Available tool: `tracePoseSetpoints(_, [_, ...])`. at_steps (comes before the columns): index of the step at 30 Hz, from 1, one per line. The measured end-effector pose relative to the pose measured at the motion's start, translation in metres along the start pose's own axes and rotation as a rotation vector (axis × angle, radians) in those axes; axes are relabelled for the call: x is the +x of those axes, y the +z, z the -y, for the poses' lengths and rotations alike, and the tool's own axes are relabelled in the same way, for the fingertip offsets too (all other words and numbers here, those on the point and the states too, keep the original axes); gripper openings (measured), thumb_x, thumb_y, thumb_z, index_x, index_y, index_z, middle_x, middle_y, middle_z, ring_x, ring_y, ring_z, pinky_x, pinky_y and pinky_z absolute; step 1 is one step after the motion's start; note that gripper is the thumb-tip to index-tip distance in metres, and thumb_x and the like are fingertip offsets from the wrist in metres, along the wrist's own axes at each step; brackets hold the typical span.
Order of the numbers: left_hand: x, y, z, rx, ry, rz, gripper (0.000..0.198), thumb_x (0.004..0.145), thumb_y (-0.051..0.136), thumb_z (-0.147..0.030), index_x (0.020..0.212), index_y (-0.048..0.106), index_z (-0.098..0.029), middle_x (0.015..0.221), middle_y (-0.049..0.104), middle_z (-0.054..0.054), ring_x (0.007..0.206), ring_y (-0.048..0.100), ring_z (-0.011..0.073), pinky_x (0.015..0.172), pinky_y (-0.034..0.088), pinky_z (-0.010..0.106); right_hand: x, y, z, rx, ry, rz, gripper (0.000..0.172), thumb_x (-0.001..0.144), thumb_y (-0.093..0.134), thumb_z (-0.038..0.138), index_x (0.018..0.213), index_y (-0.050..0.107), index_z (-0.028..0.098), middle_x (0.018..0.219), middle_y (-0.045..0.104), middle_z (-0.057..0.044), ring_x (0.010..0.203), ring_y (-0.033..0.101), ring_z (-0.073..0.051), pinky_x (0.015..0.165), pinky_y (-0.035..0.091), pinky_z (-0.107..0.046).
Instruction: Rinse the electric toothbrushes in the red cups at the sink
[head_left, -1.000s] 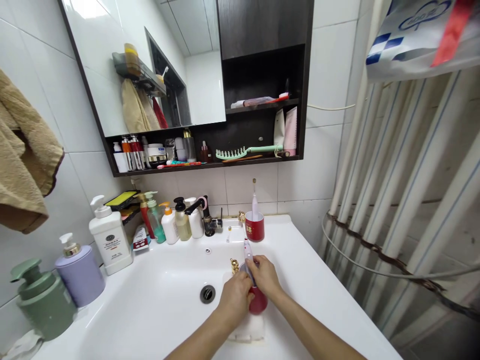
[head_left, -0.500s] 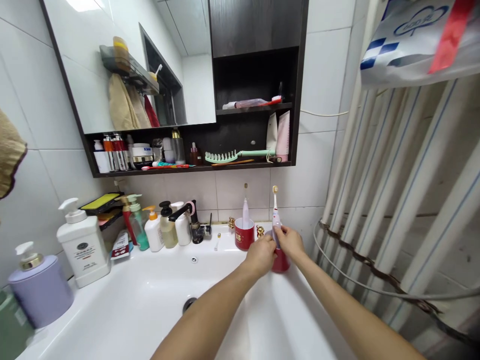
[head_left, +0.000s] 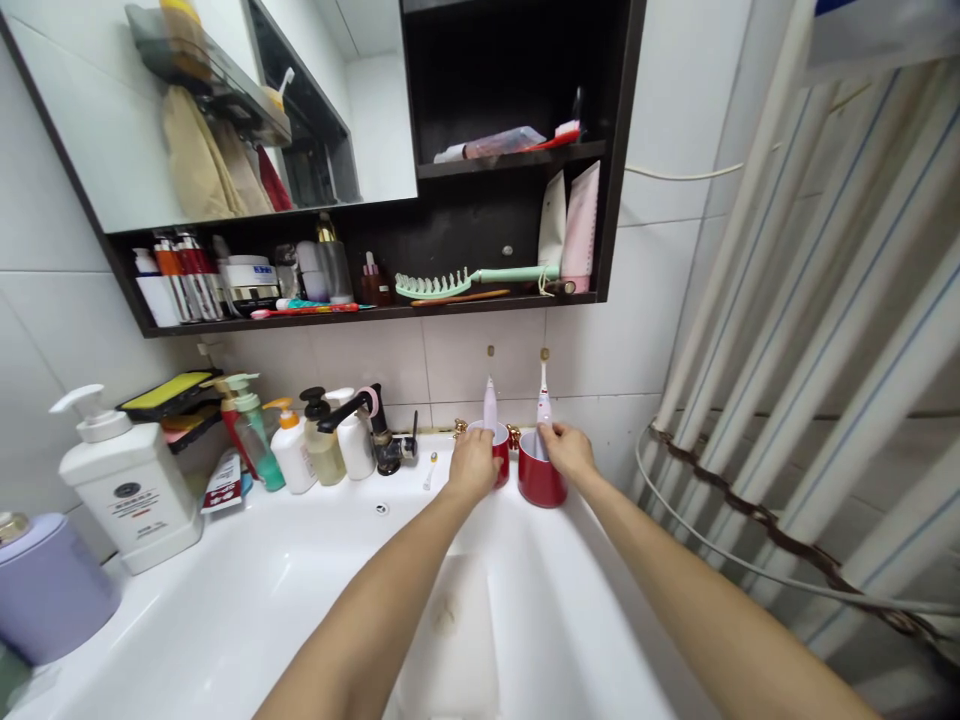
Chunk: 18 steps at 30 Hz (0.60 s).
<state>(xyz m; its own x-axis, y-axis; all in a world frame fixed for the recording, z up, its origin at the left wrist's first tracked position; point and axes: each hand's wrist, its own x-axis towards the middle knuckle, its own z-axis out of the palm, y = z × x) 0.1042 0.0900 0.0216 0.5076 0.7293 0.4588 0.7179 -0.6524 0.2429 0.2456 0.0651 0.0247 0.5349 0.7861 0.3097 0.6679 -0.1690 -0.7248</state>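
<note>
Two red cups stand at the back right of the sink, each with an electric toothbrush upright in it. My left hand (head_left: pixel 474 462) is closed around the front of the left cup (head_left: pixel 504 450), hiding much of it. A pale pink toothbrush (head_left: pixel 490 403) rises from that cup behind my fingers. The right cup (head_left: pixel 541 487) sits beside it, fully on the rim. Over this cup, my right hand (head_left: pixel 568 452) pinches the handle of a white and pink toothbrush (head_left: pixel 544 403). Gold cup handles (head_left: pixel 514 437) show between the cups.
A black faucet (head_left: pixel 382 440) and a loose brush head (head_left: pixel 430 472) are to the left on the white sink (head_left: pixel 300 570). Several pump bottles (head_left: pixel 294 447) line the back left. Above hangs a dark mirror cabinet (head_left: pixel 465 235); white pipes (head_left: pixel 757 330) run along the right.
My left hand has left the right cup and moved left onto the left cup. My right hand stays at the right cup's toothbrush. The view has tilted downward a little.
</note>
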Motion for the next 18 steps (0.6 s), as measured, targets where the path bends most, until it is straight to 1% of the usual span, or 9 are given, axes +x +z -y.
tracePoseSetpoints(3, [-0.01,-0.008,0.009,0.002,-0.021,0.057,0.014,0.063,0.04,-0.013,0.07,0.052,-0.014,0.077,0.051,0.007,0.08,0.044,0.0175,0.07,0.033,0.028,-0.012,-0.007,0.008,0.037,-0.026,-0.121,0.025,0.074,0.038,0.026,0.096,0.043,0.015,0.098,0.047,-0.005,0.084,0.047,-0.015,0.071,0.038,-0.036])
tracePoseSetpoints(5, [-0.023,-0.013,0.011,-0.003,-0.02,0.062,0.014,0.063,0.04,-0.012,0.067,0.052,-0.015,0.077,0.051,0.005,0.079,0.044,0.0164,0.067,0.034,0.026,-0.027,-0.009,0.016,0.074,-0.075,-0.19,0.027,0.073,0.037,0.026,0.097,0.043,0.014,0.1,0.046,-0.007,0.09,0.043,-0.017,0.076,0.034,-0.036])
tracePoseSetpoints(7, [-0.042,-0.018,0.01,-0.011,-0.016,0.061,0.013,0.063,0.04,-0.013,0.067,0.052,-0.015,0.078,0.051,0.004,0.079,0.044,0.0151,0.068,0.034,0.025,-0.048,-0.005,0.025,0.117,-0.146,-0.196,0.029,0.072,0.036,0.025,0.097,0.043,0.013,0.1,0.047,-0.008,0.093,0.041,-0.017,0.079,0.032,-0.032])
tracePoseSetpoints(10, [-0.079,-0.024,0.01,-0.028,-0.028,0.074,0.012,0.063,0.04,-0.014,0.068,0.051,-0.016,0.077,0.05,0.003,0.078,0.044,0.0138,0.069,0.034,0.024,-0.083,0.013,0.033,0.172,-0.217,-0.09,0.032,0.068,0.038,0.027,0.097,0.044,0.013,0.097,0.05,-0.008,0.089,0.045,-0.016,0.077,0.035,-0.027])
tracePoseSetpoints(14, [-0.128,-0.027,0.013,-0.057,-0.078,0.111,0.014,0.064,0.038,-0.013,0.069,0.051,-0.016,0.078,0.051,0.002,0.076,0.044,0.013,0.069,0.034,0.024,-0.119,0.046,0.031,0.191,-0.202,0.122,0.04,0.067,0.041,0.031,0.099,0.042,0.007,0.09,0.053,-0.013,0.078,0.051,-0.017,0.068,0.041,-0.028])
tracePoseSetpoints(16, [-0.147,-0.026,0.013,-0.07,-0.102,0.136,0.015,0.063,0.037,-0.013,0.068,0.051,-0.016,0.078,0.051,0.002,0.076,0.044,0.013,0.069,0.034,0.024,-0.13,0.059,0.029,0.179,-0.209,0.232,0.034,0.069,0.041,0.031,0.095,0.045,0.009,0.088,0.053,-0.01,0.076,0.052,-0.015,0.067,0.041,-0.03])
tracePoseSetpoints(18, [-0.16,-0.025,0.014,-0.081,-0.125,0.157,0.016,0.062,0.037,-0.012,0.068,0.052,-0.016,0.078,0.051,0.002,0.077,0.044,0.0136,0.068,0.034,0.025,-0.139,0.067,0.029,0.161,-0.236,0.333,0.026,0.071,0.041,0.028,0.09,0.047,0.012,0.088,0.053,-0.005,0.076,0.051,-0.013,0.067,0.04,-0.032])
